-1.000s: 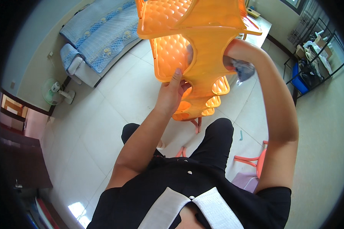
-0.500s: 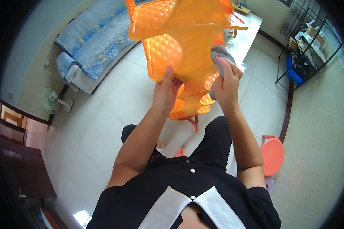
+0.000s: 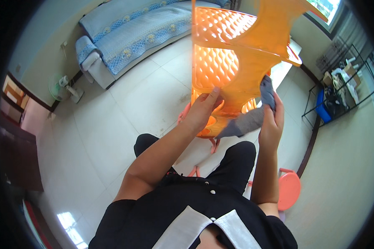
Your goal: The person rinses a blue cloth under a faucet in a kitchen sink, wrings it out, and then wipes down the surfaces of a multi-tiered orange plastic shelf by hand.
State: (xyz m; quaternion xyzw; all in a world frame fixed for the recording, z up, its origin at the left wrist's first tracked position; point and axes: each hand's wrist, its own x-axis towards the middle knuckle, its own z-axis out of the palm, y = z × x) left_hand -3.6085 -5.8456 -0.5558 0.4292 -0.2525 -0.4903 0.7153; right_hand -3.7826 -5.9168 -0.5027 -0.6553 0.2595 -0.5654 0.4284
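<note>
An orange plastic shelf rack (image 3: 253,74) with several quilted-pattern tiers rises in front of me, above my knees. My left hand (image 3: 204,108) grips the edge of a lower tier, thumb on top and the other fingers partly hidden. A grey cloth (image 3: 247,122) is pinched in my right hand (image 3: 273,120). Its upper end lies against the rack's right edge, while the loose part hangs leftward across the lowest part of the rack, blurred by motion.
A sofa with a blue patterned cover (image 3: 137,41) stands at the far left, a fan (image 3: 66,87) beside it. Right of me are a pink-red round stool (image 3: 289,191) and a black metal rack (image 3: 340,87) with bags and a blue bin. A white table (image 3: 284,68) shows behind the shelf.
The orange rack has shifted right and tilted in view as my head turned. My right hand has drawn back from the rack's side, and more of the grey cloth hangs loose.
</note>
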